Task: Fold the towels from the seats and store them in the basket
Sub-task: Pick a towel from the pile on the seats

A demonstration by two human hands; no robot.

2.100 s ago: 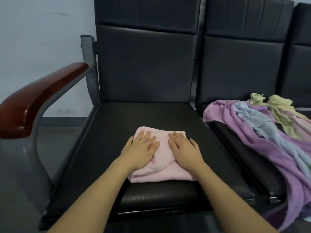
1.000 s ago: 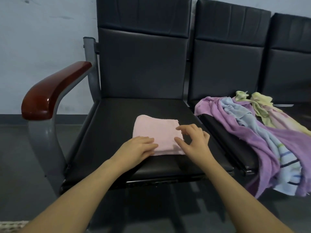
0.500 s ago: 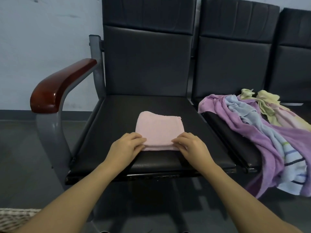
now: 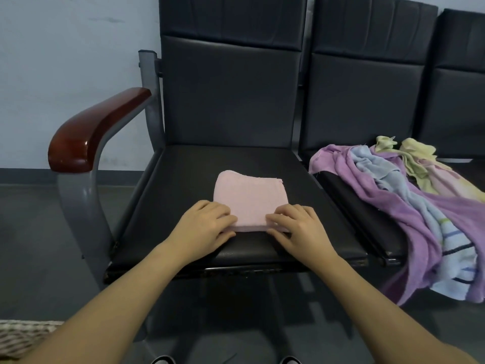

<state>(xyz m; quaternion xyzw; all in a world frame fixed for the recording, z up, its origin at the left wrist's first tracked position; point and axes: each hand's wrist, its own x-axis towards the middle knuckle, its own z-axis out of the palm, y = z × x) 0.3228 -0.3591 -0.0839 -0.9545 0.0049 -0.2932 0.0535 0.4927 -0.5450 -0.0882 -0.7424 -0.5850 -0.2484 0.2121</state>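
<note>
A folded pink towel (image 4: 250,197) lies on the black seat (image 4: 183,179) of the left chair. My left hand (image 4: 206,227) grips its near left corner, fingers curled over the top and thumb at the edge. My right hand (image 4: 296,227) grips the near right corner the same way. A heap of unfolded towels (image 4: 399,200), purple, light blue, yellow and pale pink, is draped over the seat to the right and hangs off its front. A corner of a woven basket (image 4: 23,334) shows at the bottom left on the floor.
A wooden armrest (image 4: 91,132) on a grey metal frame stands at the left of the seat. A third black chair (image 4: 459,74) is at the far right. Grey floor lies below, and a pale wall behind on the left.
My hands went from pressing flat on the towel to gripping its near corners. The view has pulled back and the basket corner has come into sight.
</note>
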